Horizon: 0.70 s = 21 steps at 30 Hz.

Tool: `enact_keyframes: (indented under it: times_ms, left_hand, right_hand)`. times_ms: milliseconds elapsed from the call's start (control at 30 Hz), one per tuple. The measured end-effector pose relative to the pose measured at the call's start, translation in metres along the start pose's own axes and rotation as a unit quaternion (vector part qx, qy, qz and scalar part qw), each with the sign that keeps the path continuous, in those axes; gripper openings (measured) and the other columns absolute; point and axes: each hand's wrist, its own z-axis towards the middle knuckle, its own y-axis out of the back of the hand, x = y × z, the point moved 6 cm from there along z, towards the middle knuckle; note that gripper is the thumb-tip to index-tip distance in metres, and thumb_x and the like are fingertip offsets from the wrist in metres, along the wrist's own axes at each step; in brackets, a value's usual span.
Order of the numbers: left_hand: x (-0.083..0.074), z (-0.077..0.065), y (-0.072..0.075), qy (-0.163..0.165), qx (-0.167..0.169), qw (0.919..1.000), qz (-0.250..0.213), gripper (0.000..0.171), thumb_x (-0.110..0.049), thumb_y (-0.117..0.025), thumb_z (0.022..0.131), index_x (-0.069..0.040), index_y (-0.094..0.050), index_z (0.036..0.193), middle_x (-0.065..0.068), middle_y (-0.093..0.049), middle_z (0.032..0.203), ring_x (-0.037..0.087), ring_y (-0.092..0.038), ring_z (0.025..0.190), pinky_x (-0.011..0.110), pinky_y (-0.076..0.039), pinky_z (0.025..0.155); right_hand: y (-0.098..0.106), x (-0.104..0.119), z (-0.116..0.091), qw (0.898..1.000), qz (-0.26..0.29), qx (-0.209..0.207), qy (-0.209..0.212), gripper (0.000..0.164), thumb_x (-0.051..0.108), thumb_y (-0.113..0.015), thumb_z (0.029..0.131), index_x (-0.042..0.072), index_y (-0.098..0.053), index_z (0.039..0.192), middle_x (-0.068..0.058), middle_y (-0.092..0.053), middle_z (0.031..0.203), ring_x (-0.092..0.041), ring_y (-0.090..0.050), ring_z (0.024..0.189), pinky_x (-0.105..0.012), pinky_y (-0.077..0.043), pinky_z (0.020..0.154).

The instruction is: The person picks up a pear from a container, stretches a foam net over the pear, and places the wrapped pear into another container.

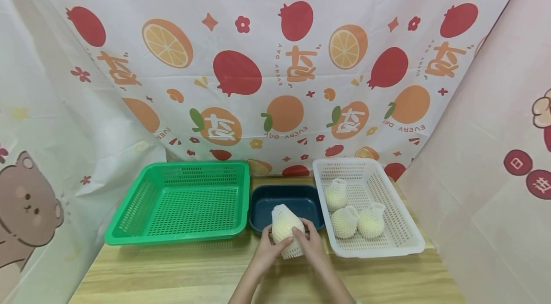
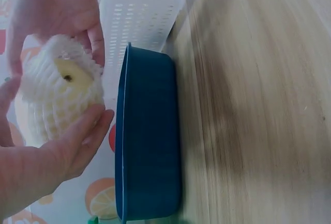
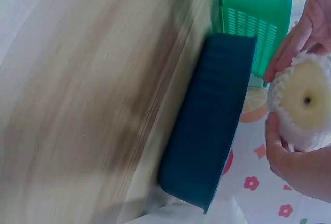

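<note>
Both hands hold a pale yellow pear in a white foam net, in front of the blue bin. My left hand grips its left side and my right hand its right side, thumbs on the near face. In the left wrist view bare skin with a dark spot shows through the net opening on the pear. The right wrist view shows a wider bare patch on the pear, ringed by the foam. The pear is raised above the table, overlapping the bin's near rim in the head view.
A green basket stands at the left with bare mesh showing inside. The white basket at the right holds three net-wrapped fruits. All stand on a wooden table before a fruit-print curtain.
</note>
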Motion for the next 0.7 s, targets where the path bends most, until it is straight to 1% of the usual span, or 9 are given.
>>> enact_keyframes:
  times_ms: [100, 200, 333, 433, 567, 700]
  left_hand:
    - [-0.001, 0.000, 0.000, -0.003, 0.000, 1.0000, 0.007, 0.086, -0.032, -0.066, 0.084, 0.015, -0.015, 0.135, 0.033, -0.038, 0.125, 0.039, -0.045, 0.111, 0.046, -0.044, 0.086]
    - [-0.002, -0.002, 0.000, -0.012, 0.003, 0.9999, 0.003, 0.082, -0.028, -0.067, 0.084, 0.013, -0.017, 0.135, 0.032, -0.038, 0.123, 0.038, -0.048, 0.107, 0.043, -0.046, 0.082]
    - [-0.006, -0.004, 0.001, -0.031, 0.009, 0.9995, -0.007, 0.073, -0.018, -0.067, 0.084, 0.011, -0.023, 0.134, 0.031, -0.040, 0.121, 0.035, -0.052, 0.100, 0.040, -0.048, 0.078]
    - [-0.010, -0.005, 0.002, -0.049, 0.009, 0.9987, -0.008, 0.067, -0.010, -0.067, 0.083, 0.012, -0.028, 0.132, 0.030, -0.041, 0.120, 0.036, -0.054, 0.098, 0.039, -0.049, 0.077]
    - [-0.014, -0.005, 0.002, -0.065, 0.007, 0.9979, -0.001, 0.060, -0.001, -0.066, 0.080, 0.013, -0.033, 0.129, 0.029, -0.044, 0.117, 0.037, -0.055, 0.097, 0.037, -0.050, 0.076]
    - [-0.016, -0.004, 0.003, -0.070, -0.002, 0.9973, 0.021, 0.055, 0.003, -0.067, 0.077, 0.011, -0.040, 0.125, 0.025, -0.046, 0.116, 0.031, -0.057, 0.091, 0.032, -0.051, 0.071]
  right_hand:
    - [-0.002, 0.000, -0.001, 1.000, 0.000, 0.011, 0.006, 0.060, 0.031, -0.057, 0.091, -0.003, -0.033, 0.134, -0.020, -0.046, 0.120, -0.027, -0.054, 0.097, -0.034, -0.049, 0.072]
    - [-0.002, -0.002, -0.002, 1.000, 0.000, 0.018, 0.002, 0.066, 0.031, -0.059, 0.090, -0.005, -0.029, 0.136, -0.024, -0.045, 0.122, -0.031, -0.051, 0.102, -0.039, -0.047, 0.078]
    - [0.000, -0.009, -0.001, 0.999, 0.019, 0.020, -0.021, 0.073, 0.033, -0.061, 0.088, -0.006, -0.024, 0.137, -0.024, -0.043, 0.124, -0.032, -0.047, 0.107, -0.043, -0.043, 0.085]
    - [0.001, -0.012, 0.000, 0.999, 0.026, 0.013, -0.037, 0.078, 0.034, -0.063, 0.086, -0.006, -0.021, 0.138, -0.024, -0.042, 0.124, -0.032, -0.046, 0.107, -0.043, -0.042, 0.086]
    - [0.001, -0.013, 0.000, 0.999, 0.003, 0.000, -0.033, 0.084, 0.033, -0.068, 0.082, -0.009, -0.020, 0.136, -0.026, -0.041, 0.124, -0.035, -0.046, 0.109, -0.045, -0.041, 0.087]
    - [0.003, -0.013, 0.000, 0.999, -0.031, -0.016, -0.024, 0.086, 0.034, -0.071, 0.079, -0.011, -0.024, 0.135, -0.028, -0.039, 0.126, -0.038, -0.045, 0.109, -0.049, -0.041, 0.087]
